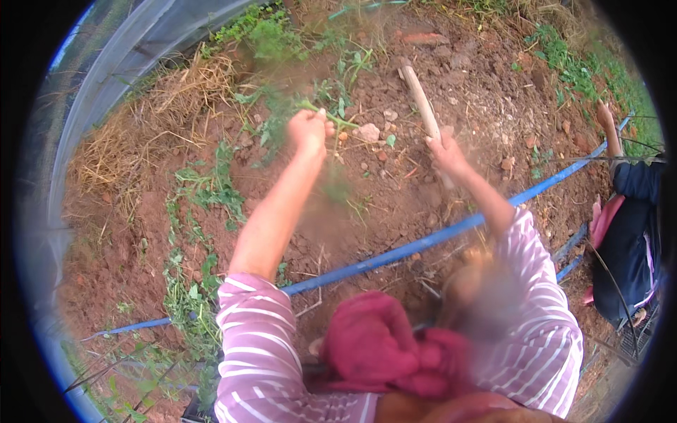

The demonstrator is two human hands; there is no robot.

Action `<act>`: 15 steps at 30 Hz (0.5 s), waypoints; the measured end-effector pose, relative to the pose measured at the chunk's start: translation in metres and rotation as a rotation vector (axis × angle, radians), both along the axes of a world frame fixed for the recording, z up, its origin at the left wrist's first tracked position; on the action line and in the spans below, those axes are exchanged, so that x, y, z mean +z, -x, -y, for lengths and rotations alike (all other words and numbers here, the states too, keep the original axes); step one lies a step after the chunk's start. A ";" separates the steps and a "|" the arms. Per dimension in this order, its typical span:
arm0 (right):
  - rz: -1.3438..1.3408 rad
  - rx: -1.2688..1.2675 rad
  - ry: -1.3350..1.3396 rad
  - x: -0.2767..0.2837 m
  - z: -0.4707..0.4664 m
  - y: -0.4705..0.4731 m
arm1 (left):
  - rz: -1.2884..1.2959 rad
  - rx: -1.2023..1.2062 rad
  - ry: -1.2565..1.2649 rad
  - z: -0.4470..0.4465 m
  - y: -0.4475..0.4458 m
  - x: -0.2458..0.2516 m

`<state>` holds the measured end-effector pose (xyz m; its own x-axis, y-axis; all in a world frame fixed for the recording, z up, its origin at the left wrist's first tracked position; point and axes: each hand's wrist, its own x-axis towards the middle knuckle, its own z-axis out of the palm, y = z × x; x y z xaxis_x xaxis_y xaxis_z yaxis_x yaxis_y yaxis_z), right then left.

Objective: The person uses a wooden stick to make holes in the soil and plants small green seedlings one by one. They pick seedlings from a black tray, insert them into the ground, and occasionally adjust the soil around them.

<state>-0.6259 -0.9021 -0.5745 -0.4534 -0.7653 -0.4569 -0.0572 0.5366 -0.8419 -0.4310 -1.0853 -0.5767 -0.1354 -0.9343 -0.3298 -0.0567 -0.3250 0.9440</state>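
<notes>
In the head view my left hand [310, 128] is closed around a green plant stem [341, 121] just above the soil. My right hand [447, 153] grips a wooden tool handle [421, 103] that slants up and to the left over loose brown soil [476, 100]. Whatever head the tool has cannot be made out. Between the hands lie a pale stone [368, 132] and smaller pebbles. Leafy green plants [338, 95] lie on the ground just beyond my left hand.
A blue hose [391, 256] crosses the ground close in front of me. Dry straw [153, 132] and uprooted-looking greens [211, 190] lie at left, beside plastic sheeting [100, 79]. Another person [629, 232] in dark clothing is at the far right, one arm stretched towards green plants.
</notes>
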 end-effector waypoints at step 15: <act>-0.446 0.018 0.127 -0.033 0.021 0.006 | 0.068 -0.016 0.084 0.009 -0.002 0.014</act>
